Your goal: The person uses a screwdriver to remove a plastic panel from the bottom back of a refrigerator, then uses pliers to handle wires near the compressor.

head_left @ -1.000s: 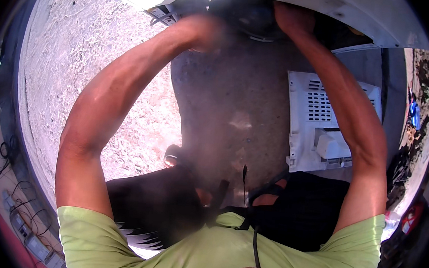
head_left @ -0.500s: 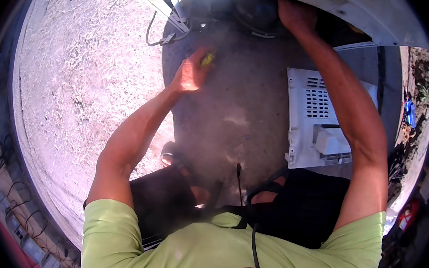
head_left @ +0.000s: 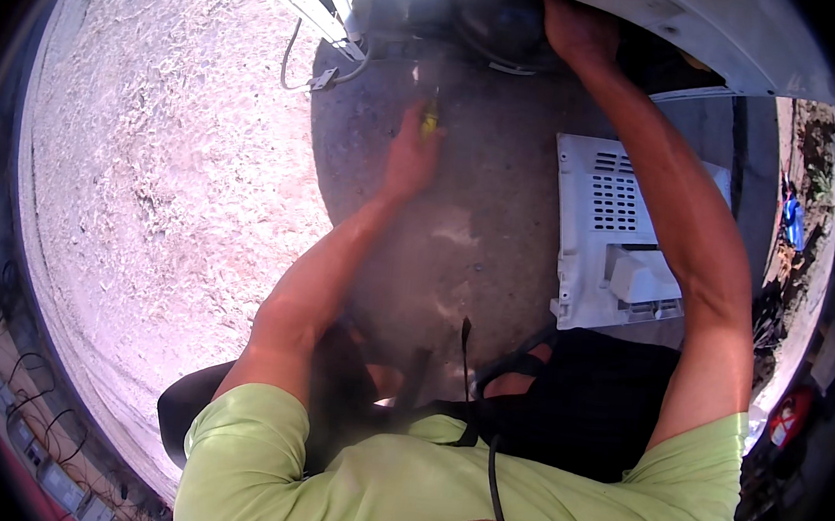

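My left hand (head_left: 411,158) is closed around a small yellow-handled tool (head_left: 429,122), held over the dark ground in front of a white appliance housing (head_left: 685,32). The far end of the tool is too blurred to make out. My right hand (head_left: 581,32) reaches under the housing's lower edge, beside a black rounded part (head_left: 500,22). Shadow and the housing hide its fingers, so I cannot tell what it touches. Below my right forearm lies a white slotted panel (head_left: 615,202) with a box-shaped piece on it.
A grey cable with a connector (head_left: 324,80) hangs by the housing's left corner leg. Pale rough ground (head_left: 172,176) spreads on the left. A blue object (head_left: 793,221) lies at the far right, and cables lie at the lower left. Haze drifts over the middle.
My left hand has moved right and slightly away from the pale ground, still holding the yellow-handled tool, now pointing more forward. My right hand has stayed under the housing.
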The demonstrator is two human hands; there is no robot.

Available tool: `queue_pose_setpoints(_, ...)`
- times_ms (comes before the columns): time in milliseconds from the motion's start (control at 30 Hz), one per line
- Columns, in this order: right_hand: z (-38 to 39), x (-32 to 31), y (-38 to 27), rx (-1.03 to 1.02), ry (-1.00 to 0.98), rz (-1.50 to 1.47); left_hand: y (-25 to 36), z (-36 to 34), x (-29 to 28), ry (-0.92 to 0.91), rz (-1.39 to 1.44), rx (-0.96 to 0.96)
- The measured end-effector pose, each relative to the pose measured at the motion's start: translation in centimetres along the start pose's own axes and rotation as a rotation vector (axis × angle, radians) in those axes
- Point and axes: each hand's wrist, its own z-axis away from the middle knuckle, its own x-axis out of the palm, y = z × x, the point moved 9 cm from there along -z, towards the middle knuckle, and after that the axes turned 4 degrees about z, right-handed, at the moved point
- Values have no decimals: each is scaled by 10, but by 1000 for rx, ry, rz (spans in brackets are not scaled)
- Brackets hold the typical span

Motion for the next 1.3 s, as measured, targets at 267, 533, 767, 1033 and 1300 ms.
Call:
queue_pose_setpoints(267, 1, 0, -3, -67, 6, -11, 5, -9, 12, 65, 124, -22)
queue_pose_setpoints(533, 2, -5, -1, 27, -39, -83, 8, -35, 16, -97, 342, -242)
queue_pose_setpoints(767, 2, -1, 0, 78, -124, -122, -2, -32, 21, -143, 539, -372)
queue_pose_setpoints(1033, 3, -1, -1, 144, -200, -119, -5, -19, 62, -62, 924, -516)
queue_pose_setpoints(1300, 2, 3, -9, -52, -15, 87, -9, -22, 57, -107, 761, -516)
